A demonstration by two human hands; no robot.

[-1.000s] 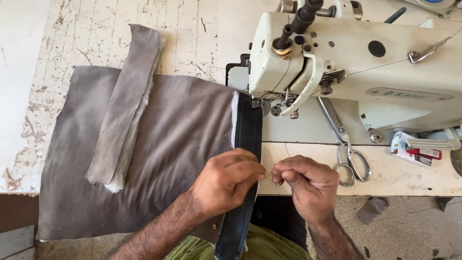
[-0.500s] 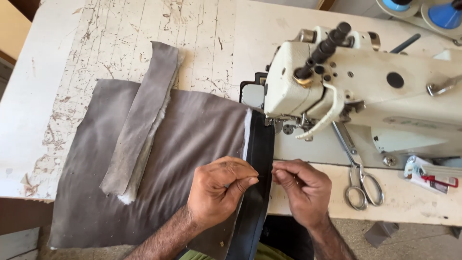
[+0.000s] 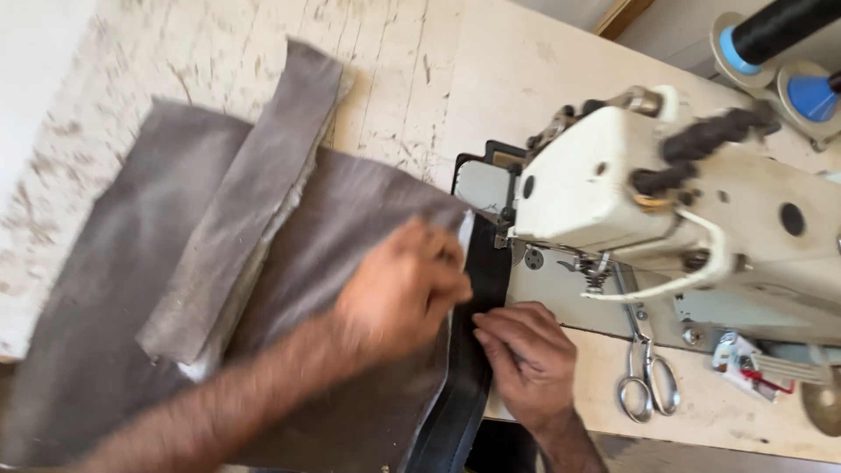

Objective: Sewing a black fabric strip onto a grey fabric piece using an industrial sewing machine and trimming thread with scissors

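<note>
A large grey fabric piece lies spread on the worn table, with a folded grey strip on top of it. A dark black strip runs along the grey fabric's right edge toward the white sewing machine. My left hand, blurred with motion, rests palm down on the grey fabric beside the black strip. My right hand presses its fingertips on the black strip just in front of the machine's foot.
Scissors lie on the machine bed right of my right hand. A small red and white tool sits further right. Thread spools on blue bases stand at the top right. The table's front edge is close.
My left hand moved forward onto the grey fabric, and my right hand shifted up along the black strip toward the machine. The camera came closer and tilted.
</note>
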